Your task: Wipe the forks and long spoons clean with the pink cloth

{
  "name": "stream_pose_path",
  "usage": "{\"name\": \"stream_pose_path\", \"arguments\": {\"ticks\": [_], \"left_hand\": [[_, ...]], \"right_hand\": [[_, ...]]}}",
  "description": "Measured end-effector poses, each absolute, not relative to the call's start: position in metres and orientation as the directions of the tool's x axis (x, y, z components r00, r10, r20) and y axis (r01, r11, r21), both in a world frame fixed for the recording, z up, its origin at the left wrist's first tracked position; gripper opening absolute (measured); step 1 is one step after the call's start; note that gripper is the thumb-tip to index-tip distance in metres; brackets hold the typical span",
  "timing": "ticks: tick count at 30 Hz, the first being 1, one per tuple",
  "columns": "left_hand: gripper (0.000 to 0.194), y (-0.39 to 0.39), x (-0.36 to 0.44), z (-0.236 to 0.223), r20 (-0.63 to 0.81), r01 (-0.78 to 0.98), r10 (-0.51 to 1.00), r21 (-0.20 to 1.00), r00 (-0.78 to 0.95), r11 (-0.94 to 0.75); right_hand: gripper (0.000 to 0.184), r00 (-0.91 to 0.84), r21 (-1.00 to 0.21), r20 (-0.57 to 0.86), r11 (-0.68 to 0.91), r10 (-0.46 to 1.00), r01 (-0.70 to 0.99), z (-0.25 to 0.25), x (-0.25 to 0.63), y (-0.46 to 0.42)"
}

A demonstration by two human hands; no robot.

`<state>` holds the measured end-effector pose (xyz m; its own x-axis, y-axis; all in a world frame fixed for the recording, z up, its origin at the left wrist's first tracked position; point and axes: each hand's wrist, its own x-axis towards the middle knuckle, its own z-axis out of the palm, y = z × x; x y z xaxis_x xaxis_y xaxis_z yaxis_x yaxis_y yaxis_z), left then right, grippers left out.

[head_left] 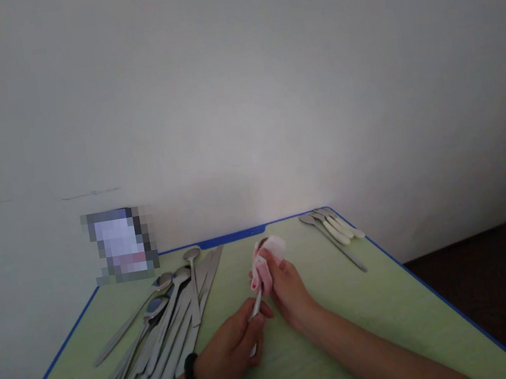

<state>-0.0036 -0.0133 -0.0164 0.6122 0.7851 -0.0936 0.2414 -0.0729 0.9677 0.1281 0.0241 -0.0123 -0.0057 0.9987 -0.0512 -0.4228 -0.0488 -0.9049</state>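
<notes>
My left hand point(231, 340), with a dark beaded bracelet at the wrist, is closed around the metal handle of a piece of cutlery point(257, 306). The handle slants up and away from me. A pink and white cloth point(262, 272) is wrapped around its far end, so the head is hidden and I cannot tell its kind. My right hand point(292, 289) grips this cloth from the right, pressing it around the cutlery. Both hands are close together above the middle of the table.
Several spoons point(191, 255) and knives point(208, 286) lie in a loose pile at left. At the far right corner are a long metal spoon point(337, 242) and several pieces with cream handles point(336, 232). A pixelated device point(120, 242) leans by the wall behind the green table point(336, 349).
</notes>
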Motion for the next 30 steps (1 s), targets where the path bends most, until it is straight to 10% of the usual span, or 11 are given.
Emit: {"name": "stream_pose_path", "arguments": {"ticks": [10,18,30], "left_hand": [[0.037,-0.015,-0.005,-0.008,-0.092,0.322,0.771,0.935,0.63,-0.152],[0.05,-0.01,-0.014,-0.008,-0.209,0.258,0.723,0.965,0.658,0.044],[0.053,-0.012,-0.008,-0.011,-0.096,0.229,0.775,0.971,0.624,-0.064]], "right_hand": [[0.04,0.002,-0.927,0.017,0.017,1.0,-0.374,-0.019,0.14,0.037],[0.025,0.118,-0.976,0.215,0.219,0.969,-0.02,-0.019,0.171,0.055],[0.042,-0.026,-0.921,-0.055,-0.06,0.998,-0.385,-0.016,0.139,0.034]]}}
